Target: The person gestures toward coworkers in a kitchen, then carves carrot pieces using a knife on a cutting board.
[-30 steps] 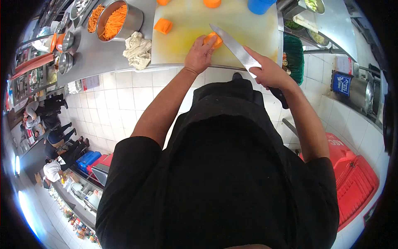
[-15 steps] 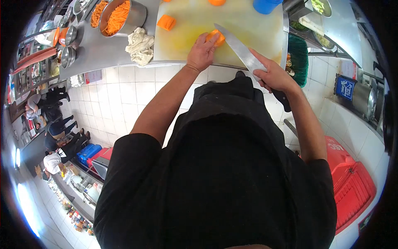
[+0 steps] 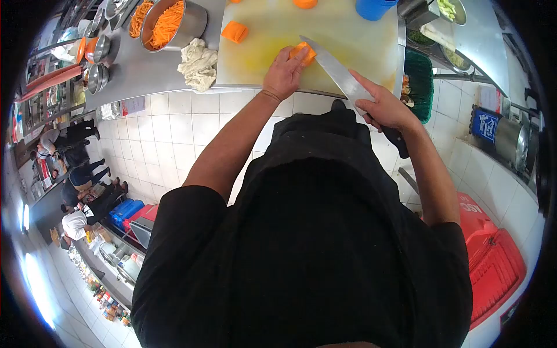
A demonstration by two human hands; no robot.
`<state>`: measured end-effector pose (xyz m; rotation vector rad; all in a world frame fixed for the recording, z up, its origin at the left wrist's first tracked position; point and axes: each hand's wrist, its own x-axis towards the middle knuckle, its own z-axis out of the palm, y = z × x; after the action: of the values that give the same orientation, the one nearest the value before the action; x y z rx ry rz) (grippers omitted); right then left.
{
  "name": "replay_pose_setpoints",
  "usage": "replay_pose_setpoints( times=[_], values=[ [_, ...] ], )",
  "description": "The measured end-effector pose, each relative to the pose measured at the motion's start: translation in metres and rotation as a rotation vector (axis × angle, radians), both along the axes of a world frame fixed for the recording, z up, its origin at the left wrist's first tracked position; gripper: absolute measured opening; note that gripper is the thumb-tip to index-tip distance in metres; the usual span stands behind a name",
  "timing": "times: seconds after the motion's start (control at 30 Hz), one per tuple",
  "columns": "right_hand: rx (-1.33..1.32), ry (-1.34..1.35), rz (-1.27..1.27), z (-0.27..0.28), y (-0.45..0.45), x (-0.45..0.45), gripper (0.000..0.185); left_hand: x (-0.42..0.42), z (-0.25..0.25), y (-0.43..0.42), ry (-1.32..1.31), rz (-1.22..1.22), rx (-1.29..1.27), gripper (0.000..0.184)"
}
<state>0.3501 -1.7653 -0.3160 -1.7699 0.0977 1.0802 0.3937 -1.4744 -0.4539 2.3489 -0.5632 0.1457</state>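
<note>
My left hand (image 3: 282, 75) is closed on a squared-off carrot piece (image 3: 306, 54), pressing it to the white cutting board (image 3: 255, 65). The fingers cover part of the piece. In my right hand (image 3: 384, 105) is a chef's knife (image 3: 337, 72), gripped where the dark handle meets the blade. Its blade slants up and left, with the tip just above the carrot piece; whether the edge touches it I cannot tell. Another carrot chunk (image 3: 235, 32) lies at the board's left side, and a further orange piece (image 3: 304, 3) is at the top edge of view.
Left of the board are a crumpled cloth (image 3: 198, 65) and a metal pot (image 3: 196, 24) of carrot strips (image 3: 167, 26). A blue container (image 3: 376, 8) stands at the board's upper right. A green-lined bin (image 3: 425, 87) and red bin (image 3: 493, 267) are to my right. Several people are far left.
The view has shifted very slightly. My hands, the knife and the carrot piece keep the same positions on the board. A person in the far left background has moved a little.
</note>
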Motion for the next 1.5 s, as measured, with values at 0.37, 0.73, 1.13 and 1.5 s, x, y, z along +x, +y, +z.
replay_pose_setpoints(
  times=[0.37,0.73,1.13,1.5],
  values=[
    [0.007,-0.024,0.004,0.001,0.002,-0.004,0.076,-0.001,-0.002,-0.001,-0.005,0.005,0.02,0.048],
    [0.072,-0.025,-0.091,-0.013,0.01,-0.007,0.076,0.001,0.001,0.0,-0.043,0.006,0.023,0.048],
    [0.136,-0.004,-0.11,-0.021,0.011,-0.013,0.075,0.003,-0.001,-0.001,-0.052,0.021,0.008,0.043],
    [0.094,-0.019,-0.316,-0.014,-0.02,-0.061,0.075,0.024,-0.008,0.014,0.092,0.196,-0.304,0.032]
  ],
)
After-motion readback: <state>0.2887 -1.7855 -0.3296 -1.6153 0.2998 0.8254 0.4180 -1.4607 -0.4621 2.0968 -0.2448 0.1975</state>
